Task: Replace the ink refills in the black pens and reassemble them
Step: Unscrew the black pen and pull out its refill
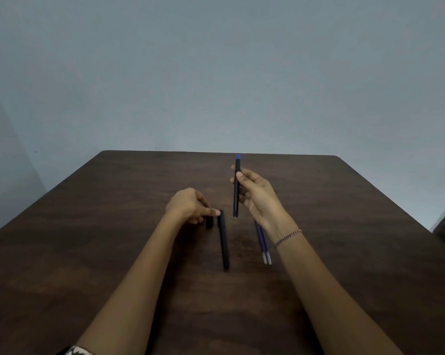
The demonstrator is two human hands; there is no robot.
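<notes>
The right hand (257,198) is raised above the dark brown wood-grain table (344,252). Its fingers (240,176) and thumb pinch a slim black pen barrel with a blue end (236,190), held roughly upright with the blue end on top. The pinch looks light. If the lower end is open, as I'd guess, anything loose inside could slide out and drop. A slack hold could also let the barrel itself swing or slip.

The left hand (189,206) is low over the table, one fingertip (217,213) touching the far end of a matte black pen (223,242). That pen lies flat, running back towards the person. A small black piece (209,223) sits just beside that end, under the curled fingers. I can't tell whether they grip it or whether it lies loose on the wood. It is dark on a dark table, so it would be easy to lose. A stray nudge could also send it, or the round pen, rolling.

Two thin violet-blue refills with clear ends (264,248) lie side by side near the black pen, partly hidden under the right wrist. If that wrist, with its thin bracelet (288,237), comes down carelessly, it could sweep them aside. From here I couldn't say which refills are fresh, so a mix-up seems possible.
</notes>
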